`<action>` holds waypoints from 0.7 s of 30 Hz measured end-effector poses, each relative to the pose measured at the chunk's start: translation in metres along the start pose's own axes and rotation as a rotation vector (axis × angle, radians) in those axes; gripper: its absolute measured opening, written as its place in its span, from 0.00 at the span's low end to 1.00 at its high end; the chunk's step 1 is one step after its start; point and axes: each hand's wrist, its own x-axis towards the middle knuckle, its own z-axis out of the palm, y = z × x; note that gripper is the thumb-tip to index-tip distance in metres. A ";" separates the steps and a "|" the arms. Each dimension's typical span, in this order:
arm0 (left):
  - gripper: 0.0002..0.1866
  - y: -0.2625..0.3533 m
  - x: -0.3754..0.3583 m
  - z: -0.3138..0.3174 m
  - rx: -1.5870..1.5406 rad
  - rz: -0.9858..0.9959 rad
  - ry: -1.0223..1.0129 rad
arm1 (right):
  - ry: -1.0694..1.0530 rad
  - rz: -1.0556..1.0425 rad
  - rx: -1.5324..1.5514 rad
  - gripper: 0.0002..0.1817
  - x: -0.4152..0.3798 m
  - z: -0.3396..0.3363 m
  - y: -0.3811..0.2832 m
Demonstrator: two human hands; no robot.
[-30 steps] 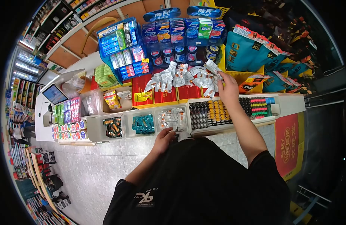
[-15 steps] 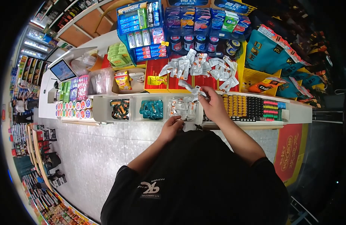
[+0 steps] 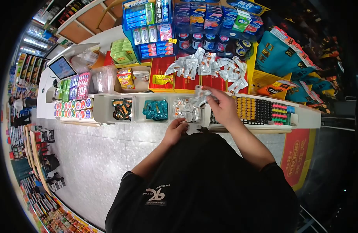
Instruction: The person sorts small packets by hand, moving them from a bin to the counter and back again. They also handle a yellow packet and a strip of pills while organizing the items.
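My right hand (image 3: 222, 105) is closed on a few silver packets (image 3: 201, 96), held just above the right end of a clear bin. More silver packets (image 3: 183, 108) lie in that bin. At the bin's near edge, my left hand (image 3: 176, 131) has its fingers curled; what they grip, if anything, is too small to name. Behind the bins, a loose pile of silver packets (image 3: 190, 66) rests on red boxes (image 3: 158, 66). Left of the silver bin are a bin of teal packets (image 3: 155, 110) and one of dark packets (image 3: 122, 109).
Yellow and black small items (image 3: 247, 109) stand in rows to the right. A blue gum rack (image 3: 149, 30) rises at the back. A yellow packet (image 3: 162, 79) lies on the boxes. Round tubs (image 3: 74, 108) and a tablet (image 3: 62, 68) are at the left.
My right hand has lowered slightly with the silver packets, which now hang over the silver bin. My left hand stays at the bin's near edge. The view has shifted slightly.
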 end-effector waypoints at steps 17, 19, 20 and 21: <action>0.23 0.007 0.002 0.003 -0.107 0.017 -0.014 | 0.065 -0.117 -0.277 0.20 0.002 -0.003 0.025; 0.24 0.012 -0.003 0.004 -0.075 0.011 0.012 | 0.211 -0.040 -0.447 0.22 0.016 -0.024 0.044; 0.24 0.010 -0.003 0.002 -0.072 0.012 0.007 | 0.321 -0.019 -0.651 0.23 0.020 -0.035 0.060; 0.24 0.007 -0.001 0.000 -0.067 0.010 -0.003 | 0.326 -0.019 -0.652 0.23 0.023 -0.046 0.066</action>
